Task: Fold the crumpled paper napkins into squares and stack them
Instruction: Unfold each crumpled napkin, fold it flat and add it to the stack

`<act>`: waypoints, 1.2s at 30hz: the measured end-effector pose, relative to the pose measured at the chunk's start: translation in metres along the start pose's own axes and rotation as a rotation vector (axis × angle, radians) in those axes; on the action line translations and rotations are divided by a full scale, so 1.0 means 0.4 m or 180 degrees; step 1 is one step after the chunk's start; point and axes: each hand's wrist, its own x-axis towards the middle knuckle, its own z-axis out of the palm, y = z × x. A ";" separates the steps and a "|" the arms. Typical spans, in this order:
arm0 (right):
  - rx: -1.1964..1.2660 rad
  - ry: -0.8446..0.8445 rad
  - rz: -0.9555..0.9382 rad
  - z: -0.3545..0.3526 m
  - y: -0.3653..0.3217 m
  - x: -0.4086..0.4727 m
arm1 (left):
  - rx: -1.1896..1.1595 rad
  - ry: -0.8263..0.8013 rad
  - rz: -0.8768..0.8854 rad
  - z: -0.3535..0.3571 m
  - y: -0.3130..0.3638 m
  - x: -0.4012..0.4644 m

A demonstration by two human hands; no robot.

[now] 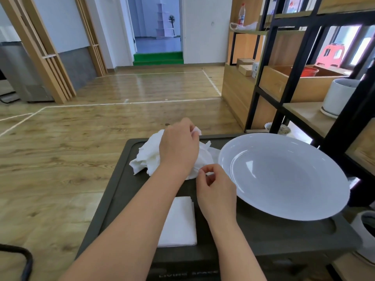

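Note:
A heap of crumpled white paper napkins (149,157) lies at the far left of a dark tray table (121,179). My left hand (178,147) reaches over the heap and pinches a napkin corner at its far side. My right hand (215,189) pinches the near edge of the same crumpled paper beside the plate. A folded white square napkin (180,222) lies flat near the table's front edge, partly under my left forearm.
A large white plate (284,175) fills the right half of the table. A black-framed wooden shelf (300,63) with a white pot (341,96) stands close on the right. Wooden floor spreads to the left and ahead.

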 end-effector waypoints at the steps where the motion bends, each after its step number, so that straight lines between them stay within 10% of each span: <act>1: 0.0069 0.0008 0.0019 -0.002 -0.004 -0.002 | -0.0135 -0.0016 -0.0039 -0.023 0.004 -0.009; 10: 0.1575 -0.0348 0.0197 -0.017 -0.053 -0.045 | -0.1991 -0.0174 -0.0785 -0.255 -0.009 -0.116; 22: 0.1523 -0.1636 -0.0264 -0.005 -0.065 -0.099 | -0.3029 0.0006 -0.1772 -0.296 -0.119 -0.274; 36: 0.1737 -0.0527 0.0098 0.001 -0.068 -0.074 | -0.2728 -0.0870 -0.1369 -0.269 -0.157 -0.295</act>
